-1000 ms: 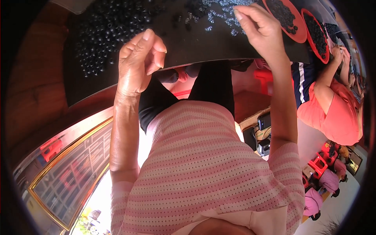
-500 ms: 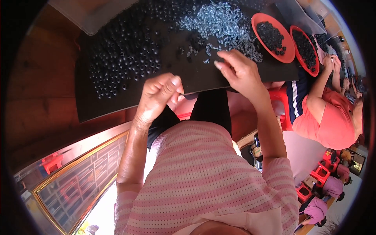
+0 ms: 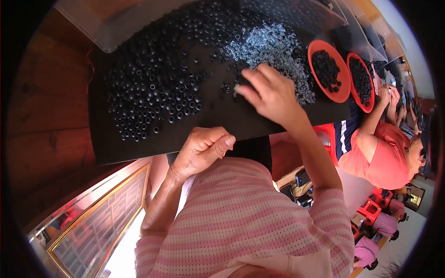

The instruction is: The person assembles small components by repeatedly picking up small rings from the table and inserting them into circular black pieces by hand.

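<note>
My left hand is closed at the table's front edge, thumb pressed against curled fingers; whatever it may hold is hidden. Over the table, my right hand reaches toward a few small dark pieces, its thumb and index finger apart and slightly blurred. Just beyond that hand lies a heap of small shiny, clear-looking pieces. Left of it spreads a large mass of small black ring-shaped parts, many with their round holes facing up.
Two red bowls, a nearer one and a farther one, hold black parts at the right. Clear plastic bins border the dark tabletop. A person in an orange shirt works at my right.
My view has shifted, so the table sits lower in it. My right hand has moved away from my left, toward the small pieces. My left fingers have curled further.
</note>
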The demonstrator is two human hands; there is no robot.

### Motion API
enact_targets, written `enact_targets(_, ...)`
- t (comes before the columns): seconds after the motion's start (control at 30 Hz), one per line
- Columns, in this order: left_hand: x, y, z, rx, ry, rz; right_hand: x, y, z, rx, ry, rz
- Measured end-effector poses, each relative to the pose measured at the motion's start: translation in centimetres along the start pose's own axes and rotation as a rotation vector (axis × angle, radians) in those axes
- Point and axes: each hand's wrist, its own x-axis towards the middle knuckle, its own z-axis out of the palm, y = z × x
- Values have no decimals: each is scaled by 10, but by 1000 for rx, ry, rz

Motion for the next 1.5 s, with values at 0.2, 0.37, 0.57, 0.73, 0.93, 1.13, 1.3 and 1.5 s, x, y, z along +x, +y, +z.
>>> enact_targets(0.2,3,5,-5,95,-64,40,15,-12,21,178,-239,-96)
enact_targets(0.37,4,0,-2,104,-76,60,41,-19,32,131,-181,-176)
enact_targets(0.57,5,0,-2,108,-62,113,56,-49,61,288,-294,-341)
enact_targets(0.73,3,-4,-2,178,-68,146,68,-28,61,193,-176,-291)
enact_targets(0.93,3,-2,-3,169,-66,171,117,-3,76,101,-100,-244)
enact_targets(1.13,4,-1,-3,155,-72,149,152,-9,105,87,-334,-245)
enact_targets(1.3,5,0,-2,99,-40,115,137,-11,95,19,-455,-279)
enact_targets(1.5,7,1,-5,125,-46,129,118,-1,74,60,-484,-249)
